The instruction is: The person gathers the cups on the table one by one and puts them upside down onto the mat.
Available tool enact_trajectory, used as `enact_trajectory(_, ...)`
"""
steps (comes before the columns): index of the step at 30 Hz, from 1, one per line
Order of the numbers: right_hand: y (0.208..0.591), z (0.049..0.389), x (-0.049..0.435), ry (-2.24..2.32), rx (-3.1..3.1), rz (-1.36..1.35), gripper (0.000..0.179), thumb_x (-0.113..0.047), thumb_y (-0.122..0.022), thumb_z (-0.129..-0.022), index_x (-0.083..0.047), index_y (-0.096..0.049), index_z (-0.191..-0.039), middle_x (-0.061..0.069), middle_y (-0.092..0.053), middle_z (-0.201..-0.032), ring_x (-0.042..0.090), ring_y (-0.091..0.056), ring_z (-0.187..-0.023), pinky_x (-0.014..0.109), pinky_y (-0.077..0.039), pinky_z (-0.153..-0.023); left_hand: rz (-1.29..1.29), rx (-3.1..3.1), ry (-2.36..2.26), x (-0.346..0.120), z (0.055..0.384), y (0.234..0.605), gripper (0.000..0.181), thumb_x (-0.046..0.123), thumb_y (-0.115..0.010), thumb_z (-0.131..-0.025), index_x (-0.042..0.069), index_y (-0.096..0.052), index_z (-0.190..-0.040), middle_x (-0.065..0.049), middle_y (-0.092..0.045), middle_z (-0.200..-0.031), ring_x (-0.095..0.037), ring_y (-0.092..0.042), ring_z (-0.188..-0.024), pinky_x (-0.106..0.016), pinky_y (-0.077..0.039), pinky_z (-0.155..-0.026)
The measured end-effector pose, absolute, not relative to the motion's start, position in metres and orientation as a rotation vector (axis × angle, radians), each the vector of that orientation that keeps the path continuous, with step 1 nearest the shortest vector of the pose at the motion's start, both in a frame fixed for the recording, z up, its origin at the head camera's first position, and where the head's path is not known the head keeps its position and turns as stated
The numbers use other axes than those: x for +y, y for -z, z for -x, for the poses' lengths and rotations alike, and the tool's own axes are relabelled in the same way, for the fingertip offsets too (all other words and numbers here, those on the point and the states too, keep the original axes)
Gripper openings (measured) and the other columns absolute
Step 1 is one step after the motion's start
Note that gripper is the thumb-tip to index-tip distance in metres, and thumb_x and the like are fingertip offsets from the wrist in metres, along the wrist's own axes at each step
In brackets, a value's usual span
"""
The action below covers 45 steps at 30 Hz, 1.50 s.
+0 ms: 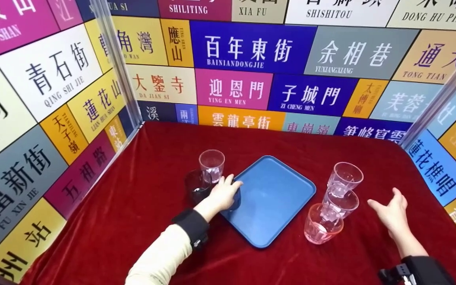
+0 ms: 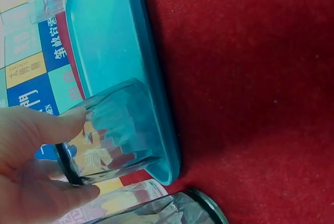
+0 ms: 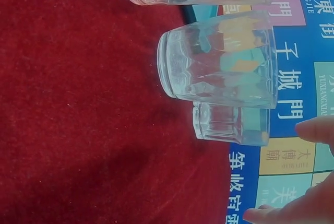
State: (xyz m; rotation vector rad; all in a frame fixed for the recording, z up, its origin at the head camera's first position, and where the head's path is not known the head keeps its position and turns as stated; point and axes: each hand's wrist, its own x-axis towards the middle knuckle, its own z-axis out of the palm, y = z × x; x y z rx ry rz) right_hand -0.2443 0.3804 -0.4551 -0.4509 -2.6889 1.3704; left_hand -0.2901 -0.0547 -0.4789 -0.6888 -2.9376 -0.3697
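Note:
My left hand (image 1: 222, 194) grips a bluish see-through drinking glass (image 2: 117, 135) near its rim, thumb on one side and fingers on the other. That glass is at the left corner of a blue tray (image 1: 273, 194); whether its base touches the tray, I cannot tell. Just left of the hand stands a dark glass (image 1: 195, 185), with a clear glass (image 1: 212, 158) behind it. My right hand (image 1: 395, 211) is in the air with thumb and fingers spread, holding nothing. Nearest to it are two clear glasses, a middle one (image 1: 344, 204) and a far one (image 1: 346, 174).
A pink-tinted glass (image 1: 323, 225) stands in front of the two clear glasses, right of the tray. Dark red cloth (image 1: 275, 263) covers the table. Walls with colourful street-name signs (image 1: 251, 47) and clear upright posts (image 1: 123, 63) enclose the back and sides.

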Motion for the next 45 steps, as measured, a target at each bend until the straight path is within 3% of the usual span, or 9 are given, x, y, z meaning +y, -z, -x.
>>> enact_trajectory(3, 0.458, 0.243, 0.38, -1.376, -2.706, 0.451, 0.086, -0.025, -0.051, -0.089, 0.008, 0.009, -0.141, 0.034, 0.014, -0.144, 0.05, -0.003, -0.132, 0.059, -0.012, -0.106, 0.694, -2.986, 0.357, -0.055, 0.289, 0.478, 0.056, 0.008, -0.072, -0.073, 0.013, -0.051, -0.124, -0.021, -0.039, -0.135, -0.046, -0.039, -0.121, -0.046, -0.049, -0.084)
enact_trajectory(7, 0.457, 0.242, 0.38, -1.367, -2.715, 0.458, 0.084, -0.029, -0.047, -0.091, 0.008, 0.008, -0.141, 0.035, 0.012, -0.143, 0.051, -0.005, -0.132, 0.059, -0.012, -0.106, 0.723, -3.074, 0.375, -0.056, 0.291, 0.478, 0.072, 0.028, -0.074, -0.075, 0.015, -0.04, -0.136, -0.021, -0.025, -0.146, -0.049, -0.02, -0.131, -0.05, -0.031, -0.103)
enact_trajectory(10, 0.454, 0.243, 0.38, -1.358, -2.702, 0.457, 0.081, -0.035, -0.042, -0.093, 0.009, 0.007, -0.141, 0.036, 0.011, -0.143, 0.051, -0.006, -0.132, 0.058, -0.011, -0.107, 0.722, -3.064, 0.46, -0.059, 0.294, 0.477, 0.079, 0.04, -0.068, -0.079, 0.013, -0.031, -0.142, -0.021, -0.018, -0.149, -0.049, -0.01, -0.134, -0.054, -0.019, -0.108)
enact_trajectory(14, 0.449, 0.248, 0.379, -1.354, -2.679, 0.409, 0.079, -0.038, -0.037, -0.094, 0.009, 0.005, -0.141, 0.036, 0.006, -0.144, 0.052, -0.009, -0.131, 0.058, -0.012, -0.107, 0.69, -2.92, 0.558, -0.068, 0.298, 0.469, 0.077, 0.042, -0.063, -0.082, 0.007, -0.029, -0.142, -0.023, -0.023, -0.146, -0.052, -0.014, -0.131, -0.057, -0.018, -0.106)
enact_trajectory(18, 0.448, 0.252, 0.377, -1.327, -2.725, 0.223, 0.078, -0.036, -0.041, -0.095, 0.01, 0.002, -0.141, 0.039, -0.009, -0.141, 0.054, -0.02, -0.126, 0.061, -0.022, -0.101, 0.577, -2.808, 0.611, -0.082, 0.305, 0.458, 0.074, 0.04, -0.061, -0.084, 0.002, -0.031, -0.14, -0.025, -0.028, -0.144, -0.055, -0.017, -0.129, -0.06, -0.019, -0.105)
enact_trajectory(26, 0.459, 0.258, 0.375, -1.212, -2.89, -0.203, 0.077, -0.026, -0.053, -0.092, 0.014, -0.006, -0.139, 0.043, -0.017, -0.136, 0.059, -0.024, -0.121, 0.065, -0.024, -0.097, 0.285, -2.685, 0.858, -0.117, 0.308, 0.455, 0.07, 0.036, -0.057, -0.088, 0.001, -0.028, -0.141, -0.025, -0.022, -0.146, -0.051, -0.008, -0.133, -0.058, -0.012, -0.107)
enact_trajectory(33, 0.466, 0.256, 0.37, -1.273, -2.94, -0.25, 0.079, -0.023, -0.057, -0.089, 0.016, -0.008, -0.138, 0.042, -0.018, -0.137, 0.056, -0.024, -0.123, 0.063, -0.027, -0.097, 0.217, -2.665, 0.939, -0.141, 0.3, 0.468, 0.073, 0.042, -0.051, -0.09, -0.001, -0.024, -0.142, -0.025, -0.019, -0.147, -0.048, -0.003, -0.135, -0.056, -0.007, -0.109)
enact_trajectory(39, 0.47, 0.257, 0.365, -1.208, -2.956, -0.323, 0.08, -0.023, -0.062, -0.085, 0.015, -0.015, -0.138, 0.042, -0.027, -0.133, 0.056, -0.029, -0.122, 0.062, -0.029, -0.097, 0.234, -2.598, 0.982, -0.152, 0.293, 0.478, 0.079, 0.054, -0.044, -0.09, -0.001, -0.023, -0.143, -0.026, -0.019, -0.147, -0.048, -0.001, -0.135, -0.057, -0.004, -0.109)
enact_trajectory(45, 0.477, 0.259, 0.36, -1.185, -2.899, -0.342, 0.081, -0.021, -0.067, -0.081, 0.014, -0.019, -0.137, 0.038, -0.032, -0.132, 0.054, -0.037, -0.118, 0.06, -0.032, -0.095, 0.2, -2.687, 0.916, -0.156, 0.291, 0.479, 0.072, 0.04, -0.05, -0.091, -0.002, -0.022, -0.143, -0.026, -0.018, -0.147, -0.048, -0.001, -0.135, -0.056, -0.007, -0.109)
